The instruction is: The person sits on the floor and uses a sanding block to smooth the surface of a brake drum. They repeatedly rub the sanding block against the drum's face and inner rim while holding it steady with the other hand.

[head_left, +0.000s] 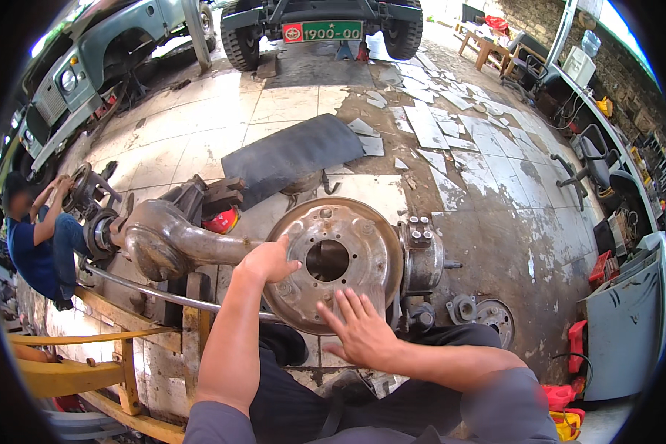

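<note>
A round, rusty steel brake backing plate (362, 244) stands before me, tilted, with a large centre hole ringed by small bolt holes. My left hand (268, 260) is at its left rim, thumb lying over the plate's face and index finger pointing upward; its other fingers are hidden. Against the lower face rests my right hand (361, 331), open, with its fingers spread. Behind the plate's left side runs a heavy axle housing (159, 235) with a bulging middle. A cylindrical metal hub (424, 259) with a small bolted block on top sits just right of the plate.
A yellow metal frame (74, 377) is at lower left, near a crouching co-worker (41, 233) handling a part. Beyond the plate lies a dark curved panel (296, 155). Broken tiles (425, 126) litter the floor. At right stand a grey cabinet (629, 318) and chairs (592, 166).
</note>
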Motion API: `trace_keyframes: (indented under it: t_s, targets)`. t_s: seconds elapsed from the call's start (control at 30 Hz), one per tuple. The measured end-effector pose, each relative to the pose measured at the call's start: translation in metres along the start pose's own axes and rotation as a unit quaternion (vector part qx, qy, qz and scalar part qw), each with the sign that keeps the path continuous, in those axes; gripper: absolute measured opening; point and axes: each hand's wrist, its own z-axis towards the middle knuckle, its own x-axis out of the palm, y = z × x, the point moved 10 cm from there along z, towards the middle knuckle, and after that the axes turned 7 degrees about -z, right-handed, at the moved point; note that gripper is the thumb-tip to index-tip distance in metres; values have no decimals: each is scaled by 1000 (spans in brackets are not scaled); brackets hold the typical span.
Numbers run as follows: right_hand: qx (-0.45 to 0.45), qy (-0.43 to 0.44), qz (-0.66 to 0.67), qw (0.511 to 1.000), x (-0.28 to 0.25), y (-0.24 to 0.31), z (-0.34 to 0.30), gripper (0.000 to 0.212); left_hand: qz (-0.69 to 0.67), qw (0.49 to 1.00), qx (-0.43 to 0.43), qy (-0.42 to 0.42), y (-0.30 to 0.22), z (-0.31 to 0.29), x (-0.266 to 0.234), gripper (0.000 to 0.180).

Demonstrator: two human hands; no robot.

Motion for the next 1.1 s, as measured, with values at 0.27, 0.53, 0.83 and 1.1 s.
trace_keyframes:
  t_s: [0.27,0.53,0.83,1.1]
  targets:
    - [52,-65,39,996,-5,-29,20,80,-2,1000,-23,18,-3,0,0,87]
    - [38,-76,22,996,-5,-25,15,83,1,1000,-14,12,-1,-2,-7,88]
    - [42,-72,43,996,1,-33,14,87,-1,1000,-20,18,2,-2,-4,87]
    - [7,-18,-5,1000,1,-16,-1,85,6,1000,-12,9,4,-3,-7,87]
